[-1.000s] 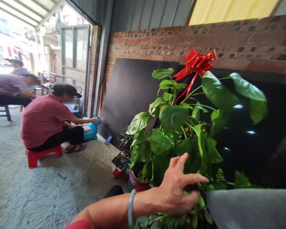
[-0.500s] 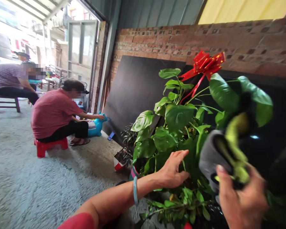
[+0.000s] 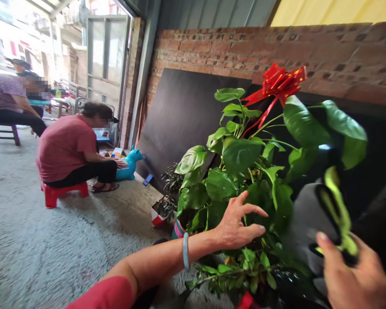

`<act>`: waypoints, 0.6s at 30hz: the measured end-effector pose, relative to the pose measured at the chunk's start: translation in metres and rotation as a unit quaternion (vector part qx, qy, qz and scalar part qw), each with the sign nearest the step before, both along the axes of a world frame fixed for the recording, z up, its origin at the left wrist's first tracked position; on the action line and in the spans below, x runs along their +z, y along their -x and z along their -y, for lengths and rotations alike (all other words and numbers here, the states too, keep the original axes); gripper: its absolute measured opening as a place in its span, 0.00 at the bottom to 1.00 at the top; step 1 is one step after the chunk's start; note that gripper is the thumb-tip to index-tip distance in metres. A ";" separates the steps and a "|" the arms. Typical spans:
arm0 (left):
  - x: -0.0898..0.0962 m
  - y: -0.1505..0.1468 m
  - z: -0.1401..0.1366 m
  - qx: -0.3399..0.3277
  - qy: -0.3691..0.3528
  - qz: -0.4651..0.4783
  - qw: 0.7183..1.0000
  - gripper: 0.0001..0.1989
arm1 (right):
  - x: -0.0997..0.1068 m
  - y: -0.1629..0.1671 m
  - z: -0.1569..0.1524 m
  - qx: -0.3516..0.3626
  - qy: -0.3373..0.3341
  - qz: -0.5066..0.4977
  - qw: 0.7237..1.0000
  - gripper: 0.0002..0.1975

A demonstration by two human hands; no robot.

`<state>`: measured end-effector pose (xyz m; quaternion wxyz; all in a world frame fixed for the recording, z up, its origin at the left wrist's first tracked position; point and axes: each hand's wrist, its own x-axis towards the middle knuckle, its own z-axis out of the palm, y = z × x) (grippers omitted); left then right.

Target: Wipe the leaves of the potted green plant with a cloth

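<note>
My left hand (image 3: pixel 239 223), with a pale bangle at its wrist, reaches among the leaves of a potted plant (image 3: pixel 242 154). Its fingers are spread and hold nothing; I cannot tell if they touch a leaf. At the lower right, my right hand (image 3: pixel 357 274) grips a grey fabric item (image 3: pixel 309 219) with black edging and a yellow-green inside. Motion blurs that item, and its exact kind is unclear. It is beside the plant's right-hand leaves. A red ribbon bow (image 3: pixel 278 83) tops the plant.
Smaller pots (image 3: pixel 161 214) stand left of the plant. Dark panels (image 3: pixel 186 111) lean on a brick wall (image 3: pixel 209 49). Across the concrete floor (image 3: pixel 51 249), a person (image 3: pixel 67 150) sits on a red stool (image 3: pixel 64 193) beside a blue animal toy (image 3: pixel 131 165). Another person (image 3: pixel 11 103) sits farther left.
My right hand has moved right and down with the grey item, away from the leaves. My left hand's fingers have spread wider. The seated person's arm has drawn back from the blue toy's head.
</note>
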<state>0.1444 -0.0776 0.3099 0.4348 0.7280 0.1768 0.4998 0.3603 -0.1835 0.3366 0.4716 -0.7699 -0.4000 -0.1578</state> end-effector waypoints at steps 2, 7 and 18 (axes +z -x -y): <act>0.000 -0.004 0.001 -0.002 0.006 -0.003 1.000 0.22 | 0.002 0.013 -0.014 0.004 0.057 -0.048 0.997 0.46; 0.003 -0.022 -0.015 0.014 -0.003 -0.027 1.000 0.23 | -0.014 0.038 -0.030 0.066 0.097 -0.048 0.992 0.45; -0.025 0.000 -0.024 -0.003 0.114 0.039 0.993 0.34 | 0.003 0.007 -0.059 0.096 0.166 0.081 0.978 0.38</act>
